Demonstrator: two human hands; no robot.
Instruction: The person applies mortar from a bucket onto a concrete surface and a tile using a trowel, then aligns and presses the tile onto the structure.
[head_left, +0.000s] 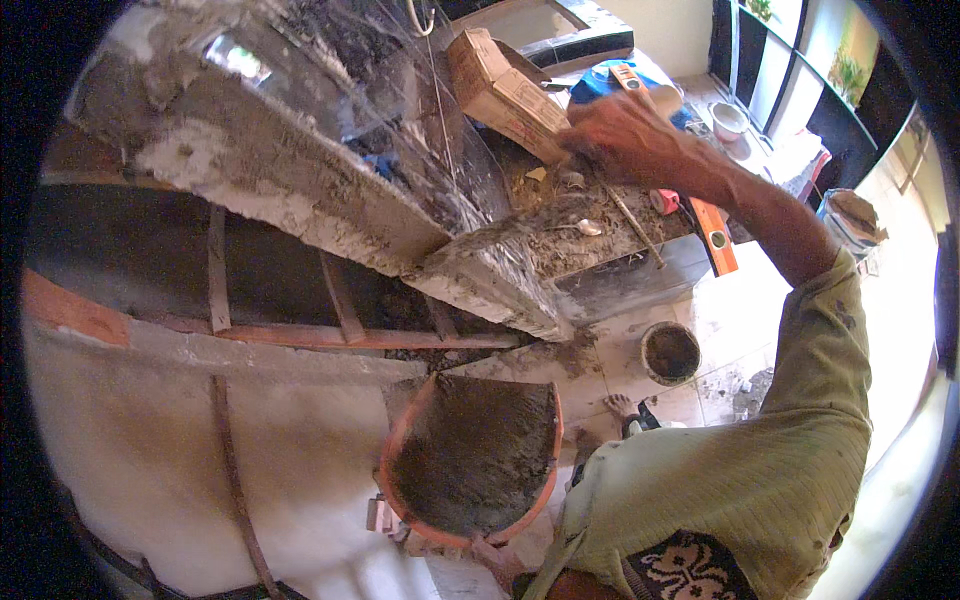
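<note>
An orange-rimmed tub [385, 455] full of wet grey mortar [475, 450] sits low in the middle. My left hand [492, 556] is closed on its near rim, fingers partly hidden. My right arm stretches far forward, and my right hand [615, 135] is curled and a little blurred beside an open cardboard box [510, 95]. Whatever lies in its fingers, if anything, cannot be made out. Under and near this hand is a dirty ledge [600, 235] with mortar crumbs and a thin stick [635, 230]. An orange spirit level [715, 238] shows just beyond my forearm.
A rough mortar-covered beam [320, 215] slants across the upper left, above wooden strips [338, 295]. On the tiled floor stands a round bucket [670, 354] with mortar residue. Farther back are a white bucket [728, 122], an open sack [850, 218] and a blue bag [595, 82].
</note>
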